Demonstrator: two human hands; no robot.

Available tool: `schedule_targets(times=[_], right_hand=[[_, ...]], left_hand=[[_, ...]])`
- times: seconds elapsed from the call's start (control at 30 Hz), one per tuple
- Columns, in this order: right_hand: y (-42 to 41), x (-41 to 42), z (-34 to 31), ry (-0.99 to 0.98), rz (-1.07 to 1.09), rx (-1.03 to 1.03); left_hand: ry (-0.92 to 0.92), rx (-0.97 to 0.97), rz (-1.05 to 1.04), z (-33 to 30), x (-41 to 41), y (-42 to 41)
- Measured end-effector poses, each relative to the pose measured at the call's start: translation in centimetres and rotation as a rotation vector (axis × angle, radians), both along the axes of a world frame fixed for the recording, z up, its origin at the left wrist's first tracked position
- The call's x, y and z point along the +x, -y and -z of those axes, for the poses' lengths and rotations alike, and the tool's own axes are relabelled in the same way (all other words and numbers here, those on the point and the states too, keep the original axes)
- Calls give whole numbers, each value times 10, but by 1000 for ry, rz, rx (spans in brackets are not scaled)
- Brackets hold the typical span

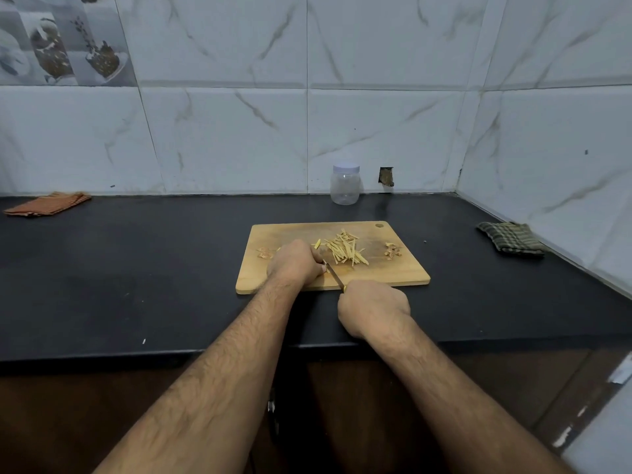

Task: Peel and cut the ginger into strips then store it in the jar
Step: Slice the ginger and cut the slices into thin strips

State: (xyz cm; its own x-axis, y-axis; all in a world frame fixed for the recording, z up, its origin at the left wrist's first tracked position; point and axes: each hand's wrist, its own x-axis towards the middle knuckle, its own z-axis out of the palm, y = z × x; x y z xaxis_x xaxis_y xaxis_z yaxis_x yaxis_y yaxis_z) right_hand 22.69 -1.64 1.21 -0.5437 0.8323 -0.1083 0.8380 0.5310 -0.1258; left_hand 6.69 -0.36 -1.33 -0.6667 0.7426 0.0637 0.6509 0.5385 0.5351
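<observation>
Black countertop under white marbled tiles carries 1 wooden cutting board, where the left hand curls down over a ginger piece I can barely see, and the right hand clasps 1 knife whose blade angles in beside the left fingers. Just right of that hand lies 1 heap of ginger strips, with 2 small piles of peel at the board's ends. Behind stands 1 capped jar, and 2 folded cloths lie well apart at either side.

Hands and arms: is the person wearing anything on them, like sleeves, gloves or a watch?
No. The left hand and right hand are bare, with no gloves, rings or watch in view. Both forearms are bare and hairy, with no sleeves showing down to the bottom of the picture.
</observation>
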Motion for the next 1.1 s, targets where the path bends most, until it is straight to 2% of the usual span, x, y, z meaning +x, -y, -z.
schedule_targets(times=[0.23,0.8,1.1], right_hand=[[1,5,3,15,18,0],[-12,-10,-6,-97,20,6],[-17,-9,-6,-96,36,-3]], left_hand=[[11,9,2,1,1,1],[-15,80,0,3,7,11],[-24,30,23,-3,10,14]])
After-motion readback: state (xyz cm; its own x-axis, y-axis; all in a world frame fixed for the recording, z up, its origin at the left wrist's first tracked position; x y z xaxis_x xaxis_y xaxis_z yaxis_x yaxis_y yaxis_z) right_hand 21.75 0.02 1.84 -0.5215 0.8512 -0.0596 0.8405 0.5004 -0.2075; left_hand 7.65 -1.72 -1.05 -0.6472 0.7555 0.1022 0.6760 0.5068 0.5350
